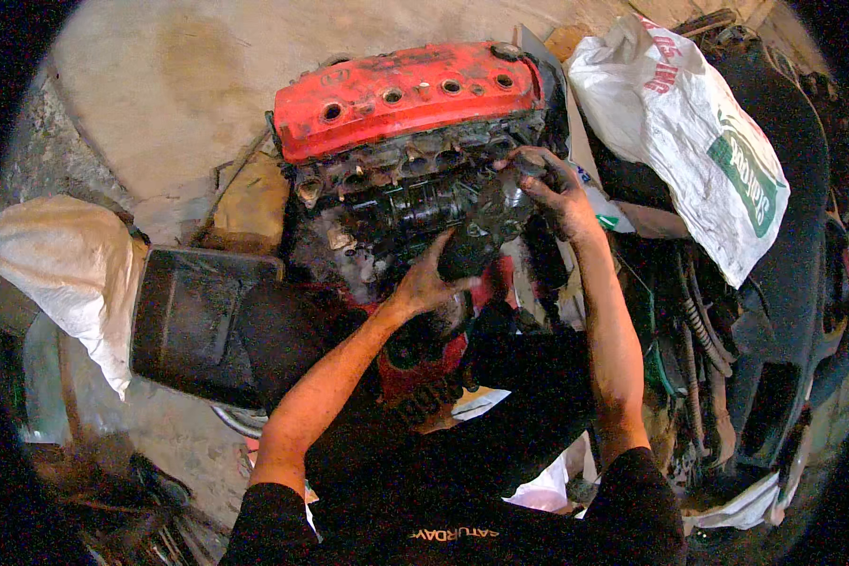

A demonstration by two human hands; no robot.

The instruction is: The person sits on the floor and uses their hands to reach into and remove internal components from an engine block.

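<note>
A greasy engine with a red valve cover (377, 129) stands in front of me, its row of round holes facing up. Between my hands is a dark, oily metal engine part (486, 231), roughly cylindrical and tilted, close against the engine's near side. My left hand (429, 283) grips its lower end, the thumb spread along the near side. Around the upper end curl the fingers of my right hand (552, 193), near the engine's right corner. Grime and shadow hide the part's exact kind and whether it touches the engine block (335, 236).
A black plastic tray (184, 311) lies to the left, beside a pale sack (66, 269). At the right, a white printed sack (674, 123) drapes over dark vehicle parts, with hoses (698, 325) below it. Cardboard (250, 203) lies on the concrete floor (189, 75).
</note>
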